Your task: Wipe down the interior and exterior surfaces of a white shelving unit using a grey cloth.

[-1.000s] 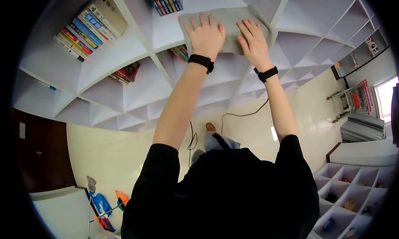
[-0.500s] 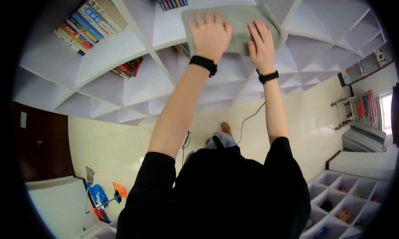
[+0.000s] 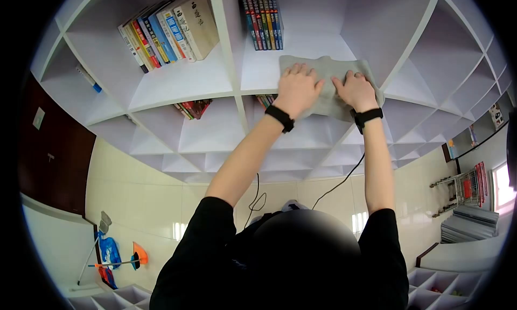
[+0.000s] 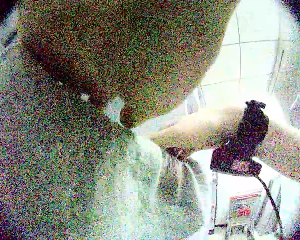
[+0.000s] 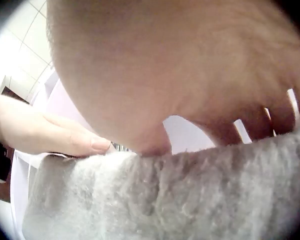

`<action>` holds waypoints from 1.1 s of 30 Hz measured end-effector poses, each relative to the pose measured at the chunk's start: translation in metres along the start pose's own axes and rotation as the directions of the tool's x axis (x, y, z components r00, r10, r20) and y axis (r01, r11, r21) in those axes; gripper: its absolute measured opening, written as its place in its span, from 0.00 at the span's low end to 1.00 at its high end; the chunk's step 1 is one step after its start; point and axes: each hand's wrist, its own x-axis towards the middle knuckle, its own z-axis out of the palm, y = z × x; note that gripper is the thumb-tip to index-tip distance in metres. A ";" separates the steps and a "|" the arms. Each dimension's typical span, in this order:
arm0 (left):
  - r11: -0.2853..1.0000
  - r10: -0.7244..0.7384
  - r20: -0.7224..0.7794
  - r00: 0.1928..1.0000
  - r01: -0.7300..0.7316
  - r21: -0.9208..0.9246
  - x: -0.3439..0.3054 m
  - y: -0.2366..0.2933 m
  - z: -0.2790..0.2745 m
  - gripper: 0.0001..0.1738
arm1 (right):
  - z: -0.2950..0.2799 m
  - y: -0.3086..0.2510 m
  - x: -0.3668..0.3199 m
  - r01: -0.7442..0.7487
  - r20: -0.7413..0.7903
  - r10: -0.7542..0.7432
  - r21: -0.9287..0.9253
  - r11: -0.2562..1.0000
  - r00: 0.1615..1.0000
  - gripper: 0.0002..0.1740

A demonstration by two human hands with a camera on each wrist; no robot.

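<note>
A grey cloth [image 3: 327, 73] lies over the front of a white shelf [image 3: 183, 89], partly hanging down past its edge. My left hand [image 3: 298, 90] rests on the cloth's left part with fingers spread. On its right part lies my right hand [image 3: 356, 90], its fingers slightly bent. In the right wrist view the fingertips of the right hand [image 5: 190, 75] press on the fuzzy cloth [image 5: 190, 195], and the left hand [image 5: 45, 130] touches its far end. The left wrist view is very grainy; the left hand [image 4: 125, 55] is above the cloth [image 4: 115, 185] there.
Upright dark-spined books [image 3: 261, 19] stand behind the cloth on the same shelf; more books [image 3: 167, 35] fill part of the left compartment. Lower compartments hold red books [image 3: 196, 108]. Black cables [image 3: 339, 183] run to the floor. A cart [image 3: 466, 189] stands at the right.
The head view has shifted, so the shelves and books appear lower and further right. Both hands remain on the cloth, and the right hand's fingers look more bent than before.
</note>
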 end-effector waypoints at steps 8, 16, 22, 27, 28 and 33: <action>0.990 -0.139 0.619 0.773 0.097 0.100 0.079 0.017 -0.006 0.36 | -0.002 -0.002 0.073 -0.068 0.377 0.120 -0.148 0.987 0.918 0.45; 0.971 -0.239 0.585 0.775 0.174 0.167 0.123 -0.006 0.025 0.35 | -0.008 -0.011 0.123 -0.140 0.491 0.202 -0.161 0.977 0.847 0.52; 0.932 -0.362 0.636 0.681 0.267 0.244 0.160 -0.017 0.028 0.35 | 0.005 -0.013 0.163 -0.127 0.492 0.195 -0.169 0.977 0.848 0.53; 0.928 -0.372 0.649 0.663 0.261 0.266 0.189 -0.035 0.046 0.34 | 0.017 -0.013 0.210 -0.061 0.516 0.156 -0.195 0.979 0.843 0.53; 0.928 -0.372 0.634 0.679 0.267 0.259 0.190 -0.037 0.049 0.34 | 0.021 -0.011 0.219 -0.053 0.516 0.146 -0.191 0.980 0.844 0.52; 0.920 -0.392 0.551 0.737 0.296 0.258 0.187 -0.032 0.053 0.37 | 0.023 -0.012 0.229 -0.046 0.479 0.147 -0.217 0.975 0.866 0.52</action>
